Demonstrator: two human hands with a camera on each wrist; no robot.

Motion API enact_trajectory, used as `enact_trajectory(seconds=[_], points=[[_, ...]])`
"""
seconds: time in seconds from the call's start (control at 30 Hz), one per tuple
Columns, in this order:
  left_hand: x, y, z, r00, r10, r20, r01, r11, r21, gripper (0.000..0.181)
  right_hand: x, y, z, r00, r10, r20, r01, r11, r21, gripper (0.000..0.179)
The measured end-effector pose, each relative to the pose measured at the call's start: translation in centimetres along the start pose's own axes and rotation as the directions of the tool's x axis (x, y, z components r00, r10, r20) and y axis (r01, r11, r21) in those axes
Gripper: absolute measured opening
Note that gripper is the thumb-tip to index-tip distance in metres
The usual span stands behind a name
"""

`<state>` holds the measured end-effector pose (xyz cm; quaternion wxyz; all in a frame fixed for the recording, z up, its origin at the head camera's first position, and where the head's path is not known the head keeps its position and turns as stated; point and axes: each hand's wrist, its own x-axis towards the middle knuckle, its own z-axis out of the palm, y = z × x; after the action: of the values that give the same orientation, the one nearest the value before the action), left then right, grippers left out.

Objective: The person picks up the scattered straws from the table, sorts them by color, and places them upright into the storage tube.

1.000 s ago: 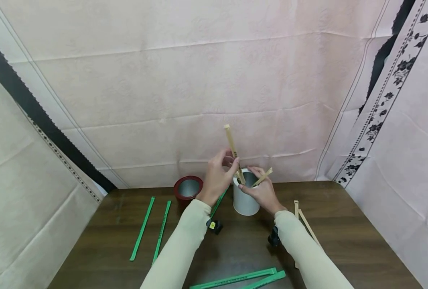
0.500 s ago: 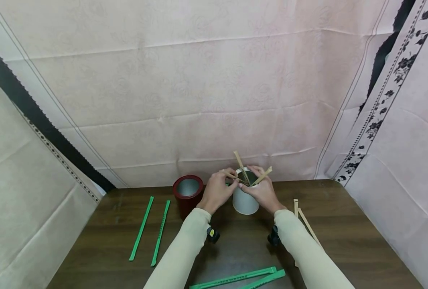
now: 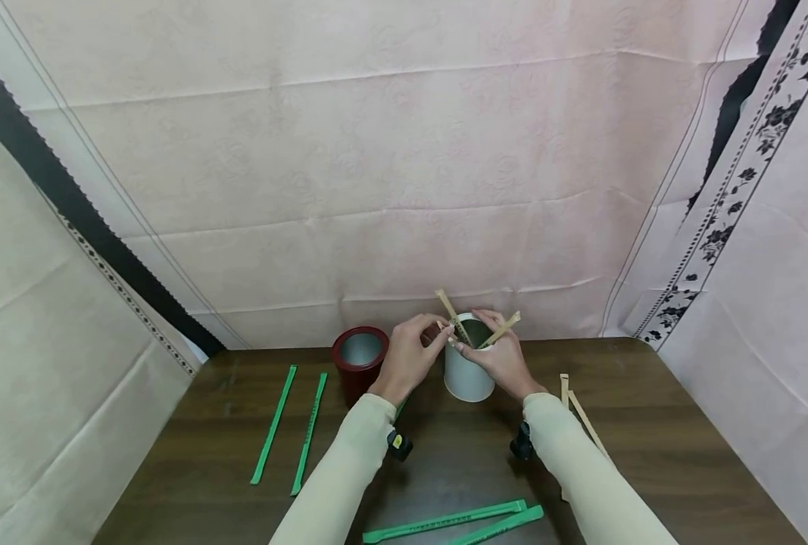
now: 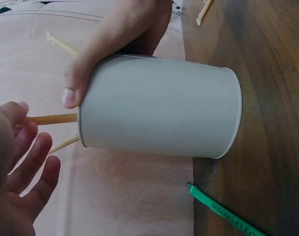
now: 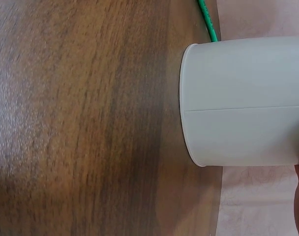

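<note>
At far left, two flat green sticks, the outer (image 3: 273,425) and the inner (image 3: 310,435), lie apart on the brown wood-grain table (image 3: 206,469); the inner one is close to the left sleeve (image 3: 345,462), so a dropped elbow might sweep it askew. Next stands a dark red cylindrical can (image 3: 357,384), upright and just beside the left hand (image 3: 410,356); a careless outward swing of that wrist could knock it. The left hand's thumb and forefinger pinch a slim pale wooden stick (image 4: 53,119), the other fingers loosely spread; its lower end passes inside the rim of the white cylindrical can (image 3: 468,378). With so narrow a hold, the stick could slip or twist, or catch the pale stick leaning toward the back (image 3: 453,314). Near the front edge, a pair of green sticks (image 3: 444,521) lies between the forearms, where a lowered arm might scatter them. The white can stands upright, its rim gripped by the right hand (image 3: 506,363), thumb near and fingers beyond; if that hold loosened, a sideways push could tip it. The pale stick leaning right (image 3: 501,330) could be levered out by those fingers. Farthest right, loose pale sticks (image 3: 588,424) lie partly behind the right sleeve (image 3: 591,473), easily nudged.
</note>
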<state>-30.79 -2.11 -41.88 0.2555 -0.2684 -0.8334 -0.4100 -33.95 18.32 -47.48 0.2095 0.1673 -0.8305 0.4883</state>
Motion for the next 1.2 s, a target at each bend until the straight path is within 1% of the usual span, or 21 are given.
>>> enact_trajectory(seconds=[0.07, 0.13, 0.23, 0.27, 0.33, 0.4, 0.47, 0.5, 0.53, 0.57, 0.6, 0.67, 0.73, 0.8, 0.87, 0.93, 0.97, 1.07, 1.1, 1.17, 1.2], points=[[0.0, 0.1, 0.0, 0.999, -0.014, 0.038, 0.013, 1.0, 0.011, 0.018, 0.0, 0.0, -0.1, 1.0, 0.008, 0.001, -0.008, 1.0, 0.005, 0.078], [0.0, 0.4, -0.1, 0.997, -0.031, 0.064, 0.03, 0.999, 0.015, 0.027, 0.0, 0.0, -0.2, 1.0, 0.009, 0.007, -0.009, 1.0, 0.006, 0.078], [-0.1, 1.2, -1.0, 0.997, -0.051, 0.064, 0.05, 0.999, 0.004, 0.037, 0.0, -0.1, -0.3, 1.0, 0.006, 0.013, -0.006, 1.0, 0.001, 0.08], [-0.2, 1.5, -1.5, 0.997, -0.056, 0.061, 0.056, 0.998, 0.004, 0.039, 0.0, -0.1, -0.2, 1.0, 0.006, 0.015, -0.006, 1.0, -0.001, 0.08], [-0.4, 2.4, -2.8, 0.997, -0.054, 0.05, 0.055, 0.998, -0.013, 0.036, 0.0, 0.0, 0.0, 1.0, 0.004, 0.014, -0.004, 1.0, -0.003, 0.08], [-0.8, 3.5, -4.2, 0.997, -0.057, 0.054, 0.06, 0.996, -0.059, 0.031, 0.0, 0.0, 0.1, 1.0, -0.003, 0.014, 0.003, 1.0, 0.002, 0.081], [-1.4, 4.5, -5.7, 0.993, -0.08, 0.086, 0.09, 0.989, -0.117, 0.027, 0.0, 0.0, 0.1, 1.0, -0.005, 0.018, 0.005, 1.0, 0.004, 0.081], [-1.8, 5.0, -6.3, 0.989, -0.097, 0.114, 0.113, 0.983, -0.143, 0.026, 0.0, -0.1, 0.0, 1.0, -0.006, 0.021, 0.006, 1.0, 0.004, 0.082], [-2.2, 5.5, -7.0, 0.981, -0.123, 0.151, 0.148, 0.974, -0.17, 0.025, 0.0, -0.1, -0.1, 1.0, -0.008, 0.021, 0.008, 1.0, 0.005, 0.082], [-2.7, 5.8, -7.5, 0.97, -0.147, 0.193, 0.183, 0.965, -0.186, 0.024, 0.0, -0.1, -0.2, 1.0, -0.009, 0.022, 0.009, 1.0, 0.005, 0.083], [-3.2, 6.1, -7.9, 0.956, -0.174, 0.236, 0.221, 0.957, -0.186, 0.024, 0.0, -0.2, -0.3, 1.0, -0.007, 0.023, 0.007, 1.0, 0.003, 0.083], [-4.5, 6.3, -8.4, 0.923, -0.216, 0.319, 0.28, 0.945, -0.17, 0.023, 0.1, -0.3, -0.4, 1.0, -0.009, 0.023, 0.009, 1.0, 0.0, 0.083], [-6.0, 6.2, -8.3, 0.887, -0.246, 0.39, 0.324, 0.935, -0.147, 0.02, 0.1, -0.2, -0.6, 0.999, -0.01, 0.03, 0.011, 1.0, -0.006, 0.084], [-7.7, 5.9, -7.9, 0.858, -0.268, 0.438, 0.353, 0.927, -0.124, 0.019, 0.2, -0.2, -0.7, 0.999, -0.009, 0.041, 0.01, 1.0, -0.017, 0.086], [-9.5, 5.6, -7.1, 0.827, -0.285, 0.484, 0.383, 0.917, -0.114, 0.019, 0.2, -0.3, -1.0, 0.999, -0.001, 0.054, 0.004, 0.999, -0.043, 0.087], [-11.1, 5.4, -6.1, 0.794, -0.306, 0.525, 0.415, 0.904, -0.1, 0.017, 0.2, -0.4, -1.4, 0.997, 0.016, 0.071, -0.011, 0.997, -0.072, 0.088], [-11.9, 5.3, -5.6, 0.775, -0.317, 0.547, 0.432, 0.897, -0.092, 0.015, 0.1, -0.5, -1.7, 0.996, 0.027, 0.083, -0.019, 0.996, -0.089, 0.089], [-13.8, 5.2, -4.5, 0.722, -0.348, 0.599, 0.47, 0.881, -0.055, 0.013, 0.0, -1.3, -2.3, 0.989, 0.069, 0.131, -0.051, 0.989, -0.137, 0.095], [-14.4, 5.1, -4.2, 0.707, -0.361, 0.608, 0.477, 0.878, -0.033, 0.012, 0.0, -1.6, -2.4, 0.986, 0.081, 0.149, -0.059, 0.987, -0.148, 0.096], [-15.4, 4.9, -3.8, 0.684, -0.388, 0.617, 0.49, 0.872, 0.005, 0.011, 0.0, -2.3, -2.4, 0.981, 0.098, 0.167, -0.072, 0.985, -0.155, 0.099], [-15.8, 4.8, -3.6, 0.675, -0.402, 0.618, 0.491, 0.871, 0.03, 0.011, 0.0, -2.6, -2.3, 0.98, 0.105, 0.169, -0.079, 0.985, -0.156, 0.099]])
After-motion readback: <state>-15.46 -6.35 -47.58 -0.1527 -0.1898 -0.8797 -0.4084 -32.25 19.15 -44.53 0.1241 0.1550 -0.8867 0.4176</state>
